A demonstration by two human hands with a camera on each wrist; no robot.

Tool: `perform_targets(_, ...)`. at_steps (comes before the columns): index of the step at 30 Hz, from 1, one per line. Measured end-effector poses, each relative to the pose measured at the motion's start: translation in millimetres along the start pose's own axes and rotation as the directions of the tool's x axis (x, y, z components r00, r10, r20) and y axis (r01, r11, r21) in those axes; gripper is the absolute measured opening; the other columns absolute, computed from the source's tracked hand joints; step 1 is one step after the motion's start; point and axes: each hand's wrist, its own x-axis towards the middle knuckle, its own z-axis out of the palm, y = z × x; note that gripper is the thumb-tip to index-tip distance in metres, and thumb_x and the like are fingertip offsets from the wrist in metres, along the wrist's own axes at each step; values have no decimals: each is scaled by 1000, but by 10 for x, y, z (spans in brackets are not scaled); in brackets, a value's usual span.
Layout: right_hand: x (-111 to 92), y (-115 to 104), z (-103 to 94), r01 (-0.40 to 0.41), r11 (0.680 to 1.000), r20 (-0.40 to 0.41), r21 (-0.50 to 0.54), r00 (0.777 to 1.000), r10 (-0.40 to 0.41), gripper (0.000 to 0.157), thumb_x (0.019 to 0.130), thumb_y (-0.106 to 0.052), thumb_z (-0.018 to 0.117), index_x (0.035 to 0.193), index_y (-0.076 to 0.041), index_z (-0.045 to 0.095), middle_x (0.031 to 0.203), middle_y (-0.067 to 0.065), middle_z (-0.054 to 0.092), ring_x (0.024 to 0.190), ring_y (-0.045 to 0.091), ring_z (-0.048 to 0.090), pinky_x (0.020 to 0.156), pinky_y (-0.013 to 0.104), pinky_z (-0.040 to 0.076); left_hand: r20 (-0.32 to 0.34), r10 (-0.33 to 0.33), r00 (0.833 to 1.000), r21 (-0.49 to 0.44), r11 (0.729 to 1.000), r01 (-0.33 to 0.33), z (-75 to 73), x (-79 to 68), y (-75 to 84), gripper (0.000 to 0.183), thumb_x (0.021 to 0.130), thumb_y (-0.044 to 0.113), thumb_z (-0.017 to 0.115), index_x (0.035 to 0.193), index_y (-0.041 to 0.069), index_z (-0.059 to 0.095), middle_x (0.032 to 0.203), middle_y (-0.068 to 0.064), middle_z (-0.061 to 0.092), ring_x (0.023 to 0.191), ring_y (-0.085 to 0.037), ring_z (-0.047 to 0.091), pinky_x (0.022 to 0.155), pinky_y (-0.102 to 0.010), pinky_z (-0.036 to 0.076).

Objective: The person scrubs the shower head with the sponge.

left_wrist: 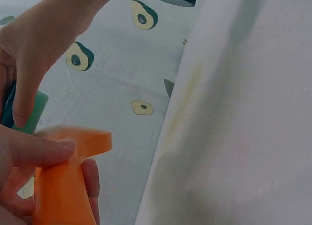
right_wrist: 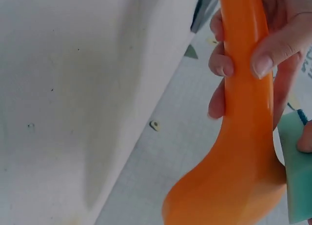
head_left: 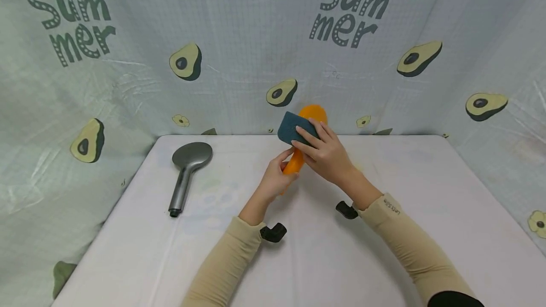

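Observation:
An orange shower head [head_left: 314, 112] is held up above the far part of the table, its round head upward and its handle slanting down to the left. My left hand [head_left: 274, 177] grips that handle; in the right wrist view the thumb [right_wrist: 280, 49] lies across its near side. A green sponge [head_left: 289, 128] with a dark scouring side is in my right hand [head_left: 330, 156], fingers spread over its dark face. Its lighter foam side [right_wrist: 295, 166] touches the shower head's face, which is mostly hidden. To the left, a grey shower head [head_left: 192, 155] lies on the table.
A white-covered table [head_left: 362, 259] lies under both arms. Behind it hangs a pale sheet [head_left: 239, 51] printed with avocados and lettering, which also runs along the sides. Black wrist cameras [head_left: 273, 232] stick out from both sleeves.

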Motion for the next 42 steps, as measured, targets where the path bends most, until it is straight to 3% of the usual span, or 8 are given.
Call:
perform_targets(10, 3, 133, -46, -149, 988, -25, 42, 988, 150, 39, 76, 5, 86, 114, -1, 78, 127, 23, 67, 124, 54, 54, 107, 63, 41, -81, 49, 995, 164, 986, -35, 14, -5, -22, 73, 90, -10, 69, 156, 13, 46, 131, -23, 63, 111, -34, 62, 96, -47, 52)
perform_targets(17, 9, 40, 2, 13, 998, 10, 56, 1000, -13, 40, 74, -2, 91, 112, -4, 79, 124, 20, 69, 121, 53, 57, 102, 63, 45, -95, 122, 988, 264, 960, -94, 21, 22, -26, 67, 91, -9, 70, 152, 6, 49, 142, -20, 58, 123, -39, 60, 104, -52, 48)
perform_targets(19, 27, 40, 7, 14, 998, 9, 61, 1000, -14, 40, 74, -2, 91, 112, -4, 79, 124, 20, 69, 121, 53, 57, 102, 62, 45, -103, 132, 986, 276, 956, -99, 21, 30, -23, 66, 91, -9, 70, 152, 5, 50, 142, -20, 59, 123, -39, 59, 104, -52, 47)
perform_targets(28, 70, 216, -71, -214, 975, -30, 67, 976, 216, 36, 81, 4, 81, 117, 0, 76, 129, 24, 66, 126, 53, 52, 106, 64, 40, -100, 50, 994, 283, 959, -20, 61, -6, 8, 76, 90, -9, 69, 156, 21, 46, 146, -15, 56, 123, -34, 58, 101, -51, 48)
perform_targets(31, 73, 189, -74, -180, 982, -35, 58, 983, 183, 35, 81, 3, 82, 115, -1, 77, 128, 23, 67, 126, 53, 53, 105, 64, 41, -102, 61, 993, 293, 956, -28, 66, -22, 14, 76, 89, -9, 69, 155, 20, 47, 145, -15, 56, 122, -33, 59, 101, -51, 49)
perform_targets(37, 46, 26, -11, 20, 1000, 24, 9, 1000, -20, 38, 75, -2, 89, 112, -5, 79, 124, 19, 70, 120, 51, 58, 101, 63, 46, -102, 110, 989, 342, 937, -69, 71, -32, 25, 67, 91, -9, 69, 153, 9, 49, 139, -19, 61, 120, -37, 62, 100, -52, 50)
perform_targets(39, 35, 7, -8, 33, 999, 37, 2, 999, -33, 40, 74, -3, 91, 112, -6, 79, 125, 18, 70, 120, 51, 58, 102, 62, 45, -99, 107, 989, 358, 931, -65, 78, -34, 26, 67, 92, -8, 69, 153, 10, 50, 138, -19, 61, 121, -38, 62, 100, -53, 50)
perform_targets(42, 31, 55, -45, -34, 999, 26, 3, 999, 34, 39, 75, 0, 89, 113, -5, 79, 126, 20, 69, 122, 52, 56, 103, 63, 44, -103, 103, 989, 385, 921, -56, 92, -36, 27, 70, 91, -9, 69, 153, 15, 50, 139, -17, 62, 120, -37, 62, 97, -53, 52)
